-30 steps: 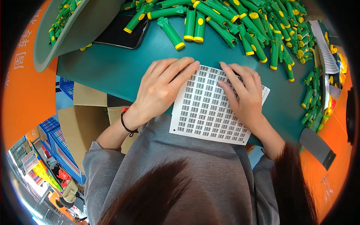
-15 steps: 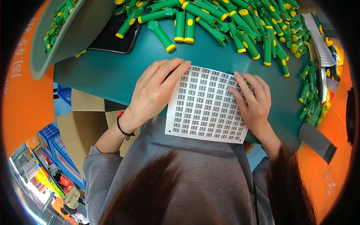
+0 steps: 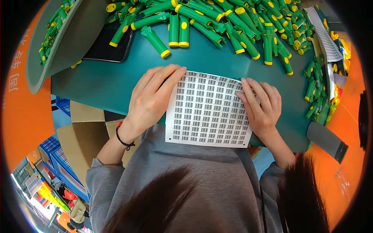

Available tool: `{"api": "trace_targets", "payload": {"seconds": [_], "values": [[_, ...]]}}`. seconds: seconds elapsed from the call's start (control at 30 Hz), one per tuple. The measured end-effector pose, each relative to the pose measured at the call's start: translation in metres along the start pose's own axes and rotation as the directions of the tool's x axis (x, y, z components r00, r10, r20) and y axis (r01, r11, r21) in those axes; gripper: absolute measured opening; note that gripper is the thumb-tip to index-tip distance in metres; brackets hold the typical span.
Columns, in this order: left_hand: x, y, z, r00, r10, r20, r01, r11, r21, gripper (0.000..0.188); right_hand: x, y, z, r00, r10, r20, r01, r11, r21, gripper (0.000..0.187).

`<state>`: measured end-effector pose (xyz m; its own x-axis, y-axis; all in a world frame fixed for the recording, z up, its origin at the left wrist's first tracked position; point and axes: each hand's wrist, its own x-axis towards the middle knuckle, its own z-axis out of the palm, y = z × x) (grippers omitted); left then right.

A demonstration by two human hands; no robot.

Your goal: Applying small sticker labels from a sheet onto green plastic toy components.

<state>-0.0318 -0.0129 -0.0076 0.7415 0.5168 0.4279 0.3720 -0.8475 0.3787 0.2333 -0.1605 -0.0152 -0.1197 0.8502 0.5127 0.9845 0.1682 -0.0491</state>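
Your left hand (image 3: 151,97) and right hand (image 3: 265,104) each pinch the label sheet (image 3: 210,110) near an upper corner, a two-sided grip that probably keeps it flat. It overhangs the near edge of the worktop (image 3: 89,87); green tubes (image 3: 208,33) lie toward the worktop's far side.

This looks like a workshop. Matching tubes (image 3: 249,23) crowd the bench (image 3: 202,60) near a label sheet (image 3: 210,108). Crates (image 3: 64,153) sit below.

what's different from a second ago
The right hand slid rightward across the printed sheet to its upper right edge, as the view shifted. Nothing was visibly let go. The left hand stayed at the sheet's upper left corner; the green tubes still lie piled.
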Motion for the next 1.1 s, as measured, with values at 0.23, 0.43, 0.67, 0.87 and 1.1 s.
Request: {"api": "trace_targets", "payload": {"seconds": [0.23,0.43,0.67,0.87,1.1], "values": [[0.001,0.001,-0.001,1.0,-0.013,0.0,0.013,1.0,-0.004,0.045,0.002,0.004,-0.006,0.986,0.159,0.052,-0.163,0.981,0.102,0.045],[0.001,0.001,-0.001,1.0,-0.017,0.003,0.017,1.0,-0.013,0.045,-0.009,0.008,-0.008,0.998,0.04,0.041,-0.041,0.999,0.013,0.049],[0.001,0.002,-0.001,1.0,-0.02,0.012,0.02,1.0,-0.014,0.045,-0.01,0.01,-0.015,0.982,0.178,0.059,-0.178,0.984,-0.002,0.041],[0.001,0.003,0.0,1.0,-0.028,0.008,0.028,1.0,-0.003,0.045,-0.016,0.009,-0.018,0.995,0.095,0.005,-0.093,0.986,-0.137,0.037],[0.0,0.002,0.0,1.0,-0.027,0.007,0.027,1.0,-0.009,0.047,-0.015,0.003,-0.022,0.99,0.117,0.076,-0.098,0.971,-0.22,0.036]]}}
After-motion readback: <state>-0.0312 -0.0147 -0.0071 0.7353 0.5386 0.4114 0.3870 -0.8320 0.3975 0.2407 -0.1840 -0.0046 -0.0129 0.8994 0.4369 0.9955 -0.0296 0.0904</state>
